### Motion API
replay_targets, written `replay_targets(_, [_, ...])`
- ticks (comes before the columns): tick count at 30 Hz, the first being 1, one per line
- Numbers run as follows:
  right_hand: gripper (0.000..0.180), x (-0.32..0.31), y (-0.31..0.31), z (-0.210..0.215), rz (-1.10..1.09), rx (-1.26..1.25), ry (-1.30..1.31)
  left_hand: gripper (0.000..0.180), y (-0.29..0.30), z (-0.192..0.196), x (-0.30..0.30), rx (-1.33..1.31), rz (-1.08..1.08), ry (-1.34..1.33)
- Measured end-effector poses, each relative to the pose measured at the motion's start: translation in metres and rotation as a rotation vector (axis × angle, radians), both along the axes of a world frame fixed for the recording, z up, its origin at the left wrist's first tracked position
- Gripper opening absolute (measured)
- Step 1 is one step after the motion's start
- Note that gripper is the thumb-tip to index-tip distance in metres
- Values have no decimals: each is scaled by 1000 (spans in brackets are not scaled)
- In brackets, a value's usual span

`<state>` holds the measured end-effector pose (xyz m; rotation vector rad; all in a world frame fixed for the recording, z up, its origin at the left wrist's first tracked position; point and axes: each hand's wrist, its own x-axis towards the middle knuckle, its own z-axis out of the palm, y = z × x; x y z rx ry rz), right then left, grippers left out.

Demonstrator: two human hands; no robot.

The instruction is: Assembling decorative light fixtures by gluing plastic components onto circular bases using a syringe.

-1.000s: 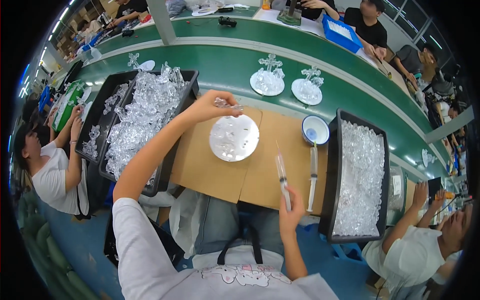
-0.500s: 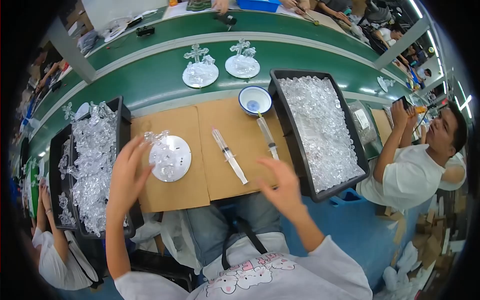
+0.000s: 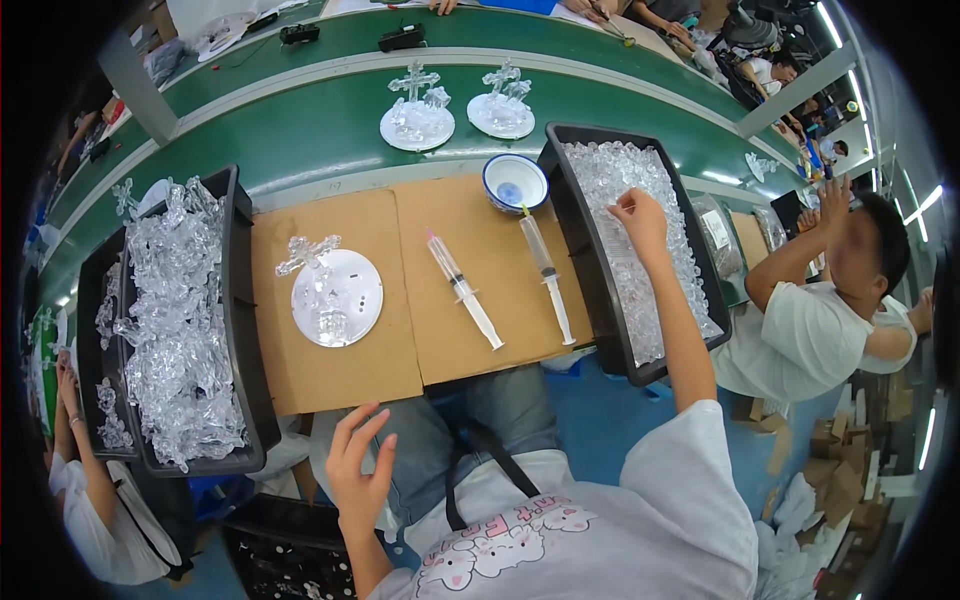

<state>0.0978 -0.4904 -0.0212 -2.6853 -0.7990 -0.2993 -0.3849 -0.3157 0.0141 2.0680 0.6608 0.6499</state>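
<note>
My right hand [image 3: 643, 222] reaches over the dark bin [image 3: 574, 215] at the right, thumb and fingertips pinched together above its clear crystal-like pieces [image 3: 625, 170]. Whatever the pinch holds, if anything, is too small to make out. Over my lap, near the front edge of the cardboard [image 3: 410, 290], my left hand [image 3: 360, 462] is open and empty, fingers spread. A round white base [image 3: 362, 290] lies on the cardboard, with a clear plastic cross [image 3: 308, 254] and other clear parts on it. Two syringes, one pink-tipped [image 3: 463, 290] and one yellow-tipped [image 3: 546, 275], lie right of the base.
A blue-rimmed bowl [image 3: 515, 183] stands beside the right bin. At the left, a black bin [image 3: 244, 300] is heaped with clear ornaments [image 3: 180, 330]. Two assembled cross pieces [image 3: 417, 125] stand on the green surface behind. A person in white [image 3: 815, 320] sits at the right.
My right hand has moved from beside the syringes up and right, over the bin of clear pieces. My left hand has left the white base and drawn back toward my lap.
</note>
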Motion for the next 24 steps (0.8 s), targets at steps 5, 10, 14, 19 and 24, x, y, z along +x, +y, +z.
replay_targets(5, [22,-57,0,48,38,434,466,25,10,-8,-3,-8,68,18])
replay_targets(10, [26,-167,53,73,411,659,806,26,29,-21,-1,-32,193,13])
replay_targets(14, [26,-209,97,56,537,535,957,30,45,-25,16,66,214,-84])
replay_targets(19, [24,-225,170,16,1045,295,550,34,64,-45,30,129,281,-116])
replay_targets(24, [21,-217,212,-15,1265,237,470,40,87,-64,48,176,230,-110])
